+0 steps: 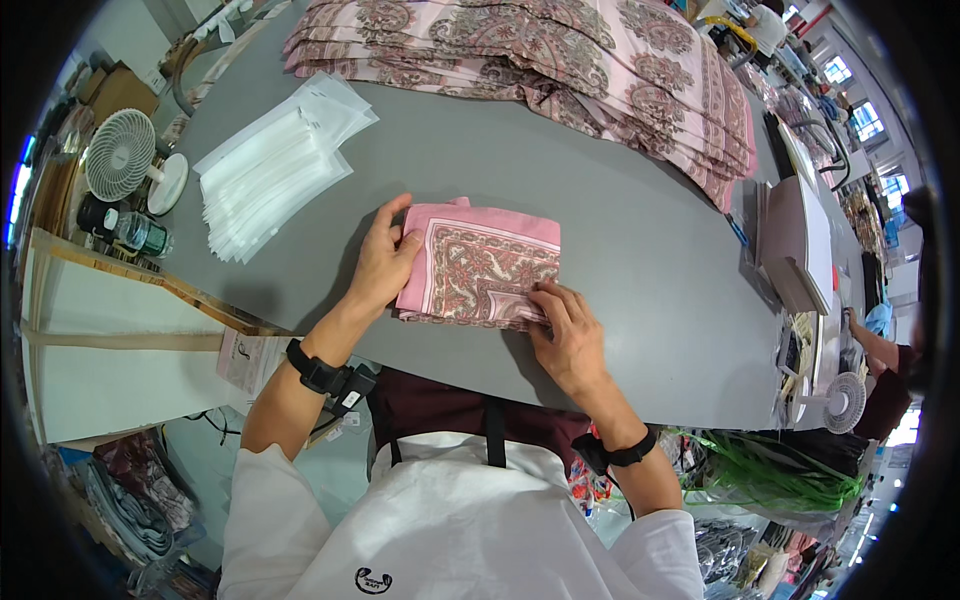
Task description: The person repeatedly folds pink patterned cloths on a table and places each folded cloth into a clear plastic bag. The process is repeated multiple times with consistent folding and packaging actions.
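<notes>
A folded pink paisley scarf [487, 262] is in front of me, over the grey tabletop [660, 315]. My left hand [382, 259] grips its left edge, with the thumb on top and the fingers behind. At the lower right corner, my right hand [566, 330] has its fingertips on the cloth and the thumb at the bottom edge. The scarf is folded to a rough rectangle with a plain pink border along the top and left. Whether it rests fully on the table cannot be told.
Translucent plastic bags [270, 165] lie fanned in a stack at left. Layered paisley fabric [540, 60] covers the far side. A white fan [120, 154] and a plastic bottle [142, 232] stand at the left edge. White boxes [795, 240] sit at right, near another person's arm [874, 341].
</notes>
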Action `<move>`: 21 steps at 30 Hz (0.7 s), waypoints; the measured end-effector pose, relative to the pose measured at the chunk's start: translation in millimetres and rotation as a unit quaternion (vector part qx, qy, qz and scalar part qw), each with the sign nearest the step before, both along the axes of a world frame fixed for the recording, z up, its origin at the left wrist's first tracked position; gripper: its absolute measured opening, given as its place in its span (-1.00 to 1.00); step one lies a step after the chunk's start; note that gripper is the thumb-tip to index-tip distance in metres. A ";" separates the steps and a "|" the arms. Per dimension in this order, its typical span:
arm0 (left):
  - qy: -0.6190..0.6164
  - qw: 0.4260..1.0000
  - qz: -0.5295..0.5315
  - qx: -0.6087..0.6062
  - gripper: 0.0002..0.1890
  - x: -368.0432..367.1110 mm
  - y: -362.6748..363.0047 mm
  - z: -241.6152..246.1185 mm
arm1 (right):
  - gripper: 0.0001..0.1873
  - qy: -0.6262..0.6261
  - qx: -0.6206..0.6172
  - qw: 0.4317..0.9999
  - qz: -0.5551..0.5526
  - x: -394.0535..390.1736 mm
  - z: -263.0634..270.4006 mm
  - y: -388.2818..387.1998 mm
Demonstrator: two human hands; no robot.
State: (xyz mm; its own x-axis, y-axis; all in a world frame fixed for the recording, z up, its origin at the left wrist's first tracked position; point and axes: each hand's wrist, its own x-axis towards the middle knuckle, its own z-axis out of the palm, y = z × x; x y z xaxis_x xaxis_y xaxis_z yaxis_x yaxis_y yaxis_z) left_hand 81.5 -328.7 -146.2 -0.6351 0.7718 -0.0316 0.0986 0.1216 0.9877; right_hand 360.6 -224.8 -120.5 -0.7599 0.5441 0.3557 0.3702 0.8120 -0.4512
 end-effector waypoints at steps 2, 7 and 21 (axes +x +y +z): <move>0.139 0.990 0.008 -0.034 -0.47 -0.7 -1.3 11.2 | -0.56 0.000 0.042 0.999 0.032 1.1 -7.9 1.7; 0.591 0.805 -0.051 0.006 -0.64 -14.1 -7.4 33.0 | -0.55 -0.068 0.076 0.989 0.105 11.8 -1.2 10.3; 0.337 0.934 -0.111 -0.036 -0.73 25.6 -50.3 35.2 | -0.36 -0.101 0.086 0.985 0.108 -68.9 11.3 -15.4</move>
State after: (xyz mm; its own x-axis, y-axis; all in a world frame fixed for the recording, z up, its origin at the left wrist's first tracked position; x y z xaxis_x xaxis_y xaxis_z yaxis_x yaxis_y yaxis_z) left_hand 107.1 -379.1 -111.1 -0.3534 0.8986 0.2602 0.7259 0.0879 0.6821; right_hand 291.7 -240.2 -109.3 -0.9166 0.3063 0.2571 0.2479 0.9397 -0.2355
